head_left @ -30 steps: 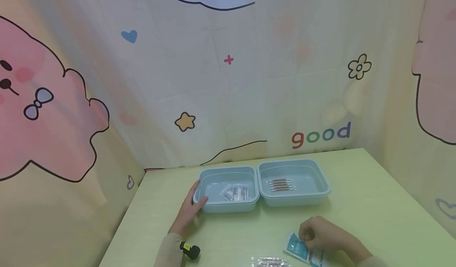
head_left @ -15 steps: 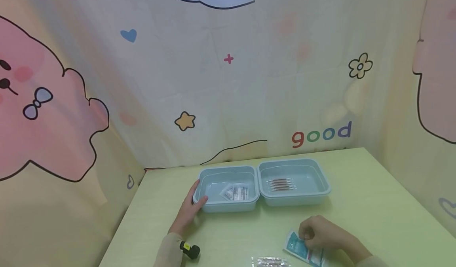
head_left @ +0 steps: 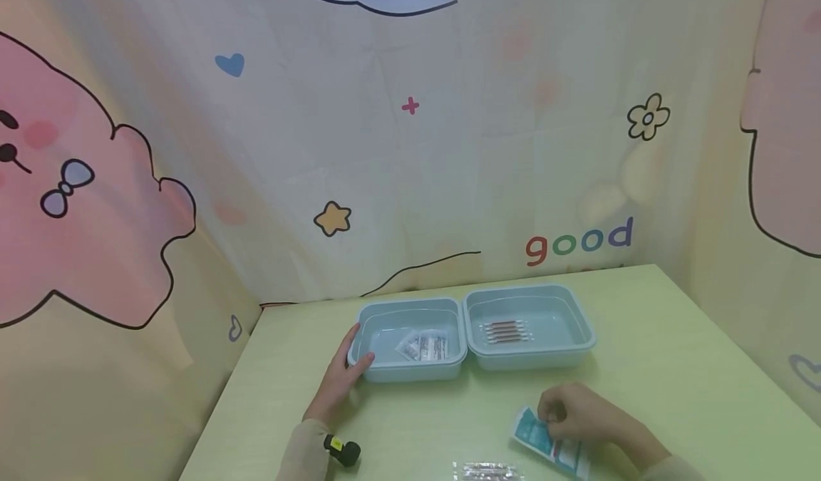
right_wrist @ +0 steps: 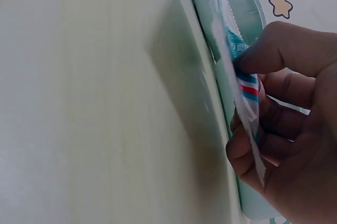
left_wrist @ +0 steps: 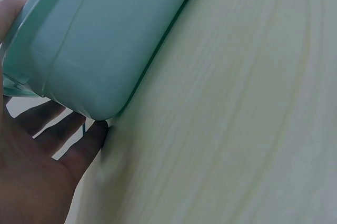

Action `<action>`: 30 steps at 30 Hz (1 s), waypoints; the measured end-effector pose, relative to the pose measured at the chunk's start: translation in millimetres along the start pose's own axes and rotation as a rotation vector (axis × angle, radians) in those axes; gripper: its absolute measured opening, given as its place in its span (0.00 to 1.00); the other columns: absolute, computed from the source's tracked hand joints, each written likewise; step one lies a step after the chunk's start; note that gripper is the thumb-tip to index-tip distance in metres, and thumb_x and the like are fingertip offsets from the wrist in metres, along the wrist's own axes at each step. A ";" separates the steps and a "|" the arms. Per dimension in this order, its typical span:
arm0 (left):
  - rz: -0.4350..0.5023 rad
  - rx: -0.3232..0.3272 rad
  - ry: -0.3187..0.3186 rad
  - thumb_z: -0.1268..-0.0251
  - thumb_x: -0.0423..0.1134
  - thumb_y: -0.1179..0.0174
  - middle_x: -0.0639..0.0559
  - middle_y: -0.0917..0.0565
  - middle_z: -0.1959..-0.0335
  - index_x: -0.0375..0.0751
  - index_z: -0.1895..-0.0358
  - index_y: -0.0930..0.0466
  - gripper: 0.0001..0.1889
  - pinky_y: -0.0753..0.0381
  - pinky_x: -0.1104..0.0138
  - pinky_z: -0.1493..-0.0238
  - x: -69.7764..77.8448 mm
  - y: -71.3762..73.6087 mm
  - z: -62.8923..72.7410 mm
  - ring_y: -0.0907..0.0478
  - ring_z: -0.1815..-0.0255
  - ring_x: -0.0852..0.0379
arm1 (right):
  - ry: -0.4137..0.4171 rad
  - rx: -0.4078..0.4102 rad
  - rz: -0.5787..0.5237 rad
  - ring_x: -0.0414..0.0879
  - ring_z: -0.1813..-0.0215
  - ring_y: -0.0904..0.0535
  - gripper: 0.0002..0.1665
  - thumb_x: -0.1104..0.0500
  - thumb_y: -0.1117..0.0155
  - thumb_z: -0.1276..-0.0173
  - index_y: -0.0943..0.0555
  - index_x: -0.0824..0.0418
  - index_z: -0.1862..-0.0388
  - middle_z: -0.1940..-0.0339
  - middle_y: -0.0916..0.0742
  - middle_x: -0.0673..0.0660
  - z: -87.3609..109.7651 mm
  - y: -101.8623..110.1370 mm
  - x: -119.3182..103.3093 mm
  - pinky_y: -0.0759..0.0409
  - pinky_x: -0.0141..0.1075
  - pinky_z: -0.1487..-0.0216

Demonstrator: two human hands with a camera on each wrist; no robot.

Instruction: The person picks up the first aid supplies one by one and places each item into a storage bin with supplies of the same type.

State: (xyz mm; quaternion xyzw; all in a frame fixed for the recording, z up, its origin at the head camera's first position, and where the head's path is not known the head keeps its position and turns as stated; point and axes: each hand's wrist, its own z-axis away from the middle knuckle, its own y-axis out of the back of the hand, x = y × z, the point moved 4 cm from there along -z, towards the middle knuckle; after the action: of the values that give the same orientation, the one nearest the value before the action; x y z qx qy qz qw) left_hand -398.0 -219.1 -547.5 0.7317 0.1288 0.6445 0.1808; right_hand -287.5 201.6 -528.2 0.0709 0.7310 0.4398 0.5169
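Note:
My left hand grips the left end of a light blue plastic basin, its thumb over the front corner of the rim. In the left wrist view, the fingers lie against the basin's end wall. My right hand pinches a flat teal-and-white sachet with a red stripe, in front of the second basin. The right wrist view has the sachet edge-on between thumb and fingers, its shadow on the table. Small clear-and-white packets lie inside the left basin.
Several brown-stemmed swabs in clear wrap lie in the right basin, which stands close beside the left one. Another clear pack of swabs is at the table's near edge. A patterned curtain hangs behind the table.
My right hand has risen slightly with the sachet, which has tilted a little. My left hand and both basins have stayed in place.

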 end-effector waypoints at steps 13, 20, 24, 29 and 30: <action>0.003 -0.008 -0.001 0.31 0.51 0.42 0.43 0.48 0.21 0.62 0.23 0.50 0.38 0.50 0.35 0.29 5.3 1.1 2.1 0.50 0.22 0.35 | -0.006 0.035 0.030 0.32 0.72 0.27 0.10 0.65 0.34 0.52 0.18 0.51 0.71 0.75 0.19 0.41 -4.0 7.8 -2.6 0.25 0.29 0.71; 0.007 -0.024 0.005 0.32 0.52 0.41 0.41 0.48 0.21 0.57 0.22 0.51 0.39 0.50 0.34 0.29 13.7 2.3 6.7 0.51 0.23 0.34 | -0.006 0.047 0.034 0.32 0.72 0.26 0.11 0.65 0.34 0.51 0.17 0.51 0.69 0.76 0.19 0.40 -7.8 10.8 -5.4 0.23 0.29 0.70; 0.010 -0.046 0.006 0.33 0.53 0.40 0.39 0.48 0.22 0.50 0.22 0.51 0.41 0.49 0.35 0.29 32.3 5.2 15.2 0.50 0.23 0.33 | 0.003 0.064 0.052 0.32 0.74 0.26 0.11 0.65 0.34 0.51 0.17 0.50 0.69 0.77 0.19 0.40 -11.5 14.7 -9.0 0.24 0.29 0.73; 0.003 -0.053 0.011 0.32 0.53 0.41 0.39 0.48 0.21 0.50 0.22 0.51 0.41 0.49 0.37 0.28 38.7 6.0 19.1 0.50 0.23 0.35 | 0.029 0.087 0.075 0.31 0.74 0.28 0.10 0.65 0.34 0.51 0.19 0.49 0.72 0.79 0.22 0.39 -15.3 19.7 -18.4 0.26 0.28 0.72; 0.003 -0.053 0.014 0.32 0.54 0.41 0.40 0.48 0.21 0.50 0.22 0.51 0.41 0.49 0.37 0.28 38.7 6.0 19.2 0.50 0.23 0.35 | 0.033 0.090 0.073 0.31 0.73 0.27 0.10 0.65 0.34 0.50 0.19 0.49 0.72 0.79 0.21 0.39 -16.0 20.6 -20.3 0.26 0.28 0.72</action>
State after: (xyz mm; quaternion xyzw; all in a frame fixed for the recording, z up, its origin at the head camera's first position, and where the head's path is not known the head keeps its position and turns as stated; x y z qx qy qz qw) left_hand -374.0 -210.1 -512.2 0.7224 0.1120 0.6529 0.1985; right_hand -298.6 193.6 -498.1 0.1133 0.7555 0.4261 0.4846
